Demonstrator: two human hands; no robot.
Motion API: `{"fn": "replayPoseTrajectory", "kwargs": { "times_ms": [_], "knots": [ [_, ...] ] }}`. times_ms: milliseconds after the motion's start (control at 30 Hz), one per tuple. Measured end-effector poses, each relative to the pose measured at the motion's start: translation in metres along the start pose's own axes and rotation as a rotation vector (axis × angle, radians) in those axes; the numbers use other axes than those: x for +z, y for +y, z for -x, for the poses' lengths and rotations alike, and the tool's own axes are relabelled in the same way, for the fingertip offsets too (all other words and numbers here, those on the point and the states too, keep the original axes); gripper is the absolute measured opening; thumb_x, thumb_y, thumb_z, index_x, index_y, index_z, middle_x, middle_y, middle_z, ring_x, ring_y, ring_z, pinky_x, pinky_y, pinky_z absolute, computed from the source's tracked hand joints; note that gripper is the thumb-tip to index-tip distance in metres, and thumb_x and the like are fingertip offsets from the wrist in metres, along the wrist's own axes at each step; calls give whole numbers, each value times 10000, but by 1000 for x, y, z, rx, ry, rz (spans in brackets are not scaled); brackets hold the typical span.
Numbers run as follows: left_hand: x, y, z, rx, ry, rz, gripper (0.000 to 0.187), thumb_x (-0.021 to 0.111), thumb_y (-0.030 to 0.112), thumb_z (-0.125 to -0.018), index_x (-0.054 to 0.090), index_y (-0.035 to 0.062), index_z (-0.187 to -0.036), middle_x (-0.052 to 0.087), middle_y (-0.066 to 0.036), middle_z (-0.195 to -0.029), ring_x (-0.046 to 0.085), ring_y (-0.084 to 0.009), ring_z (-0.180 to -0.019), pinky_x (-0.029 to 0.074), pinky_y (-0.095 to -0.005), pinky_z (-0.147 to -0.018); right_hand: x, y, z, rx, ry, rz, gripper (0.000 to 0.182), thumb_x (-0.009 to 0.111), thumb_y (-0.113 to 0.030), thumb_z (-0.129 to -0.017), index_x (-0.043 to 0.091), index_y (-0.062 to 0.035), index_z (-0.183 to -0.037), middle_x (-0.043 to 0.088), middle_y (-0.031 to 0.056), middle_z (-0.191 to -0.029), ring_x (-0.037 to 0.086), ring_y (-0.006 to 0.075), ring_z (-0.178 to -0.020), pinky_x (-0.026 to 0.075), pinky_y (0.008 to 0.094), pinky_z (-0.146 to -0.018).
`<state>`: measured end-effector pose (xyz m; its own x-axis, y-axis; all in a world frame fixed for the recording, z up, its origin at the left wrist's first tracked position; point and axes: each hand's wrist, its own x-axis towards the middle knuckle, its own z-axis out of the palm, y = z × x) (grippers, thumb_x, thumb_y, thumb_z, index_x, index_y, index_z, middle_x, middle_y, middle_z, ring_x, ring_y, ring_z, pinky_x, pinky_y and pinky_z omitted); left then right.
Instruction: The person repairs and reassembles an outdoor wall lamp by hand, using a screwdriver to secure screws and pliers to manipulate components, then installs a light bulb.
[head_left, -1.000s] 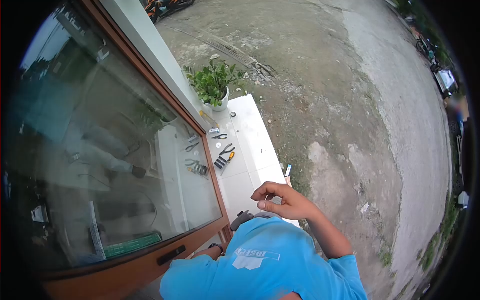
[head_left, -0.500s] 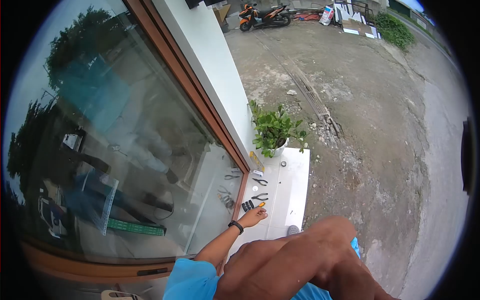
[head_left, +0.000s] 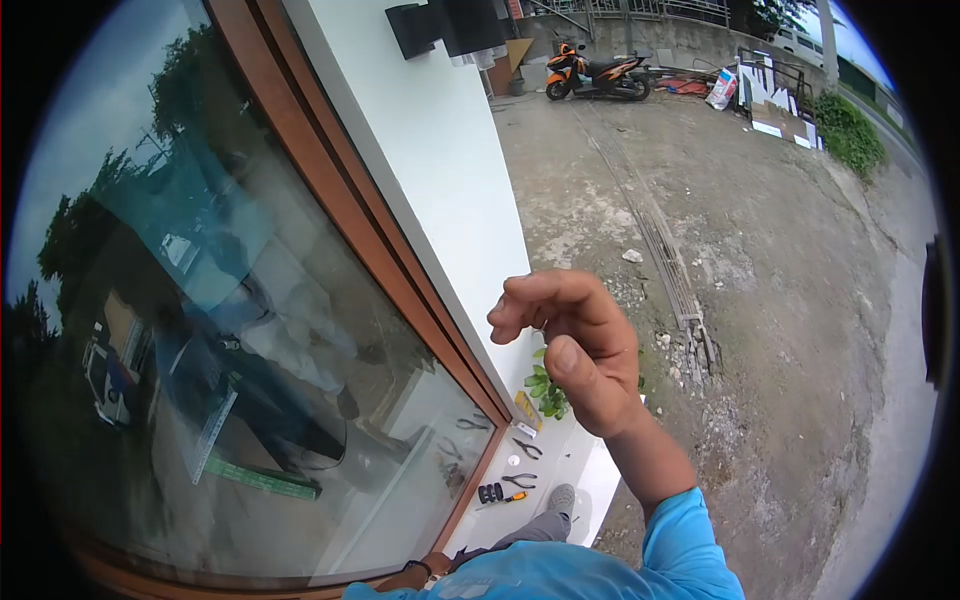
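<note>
My right hand [head_left: 585, 350] is raised in front of the white wall and a leafy plant [head_left: 547, 390]. Its fingers are curled with a gap to the thumb, and I see nothing held. Down by the bottom edge, my left hand [head_left: 440, 563] shows only in part beside a dark wristband, its fingers hidden. On the white tiled ledge lie two pairs of pliers, one farther off [head_left: 527, 449] and one nearer [head_left: 519, 481]. Close to the nearer pliers are an orange-handled tool [head_left: 515, 496] and a black lobed object [head_left: 490, 493].
A large glass pane [head_left: 250, 400] in a brown frame [head_left: 330, 190] fills the left side, full of reflections. My shoe [head_left: 562, 500] stands on the ledge near the tools. Beyond it lies rough concrete ground [head_left: 790, 330] with an orange motorcycle [head_left: 600, 75] at the back.
My right hand has come up into the middle of view. My left hand has drawn back from the tools to the bottom edge. The view has tilted upward.
</note>
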<state>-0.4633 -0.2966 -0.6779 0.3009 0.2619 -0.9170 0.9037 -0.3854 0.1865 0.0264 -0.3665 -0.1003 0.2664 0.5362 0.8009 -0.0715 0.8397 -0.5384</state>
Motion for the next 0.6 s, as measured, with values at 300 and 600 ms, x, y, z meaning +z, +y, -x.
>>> {"fn": "replayPoseTrajectory", "kwargs": {
  "times_ms": [300,600],
  "knots": [
    [-172,132,-45,242,398,762,531,703,495,-936,682,43,-1213,721,-85,-1021,689,-170,-875,551,-302,-716,-140,188,-233,-66,401,546,500,603,-222,-1027,499,-19,-1472,578,153,-1352,636,195,-1046,518,326,-887],
    [-195,160,-41,19,467,888,497,709,484,-920,714,55,-1171,722,-91,-940,707,-175,-861,563,-309,-677,-147,225,-272,-141,343,405,565,624,-226,-1013,411,6,-1481,464,162,-1452,591,193,-1034,528,314,-803]
  ]
}}
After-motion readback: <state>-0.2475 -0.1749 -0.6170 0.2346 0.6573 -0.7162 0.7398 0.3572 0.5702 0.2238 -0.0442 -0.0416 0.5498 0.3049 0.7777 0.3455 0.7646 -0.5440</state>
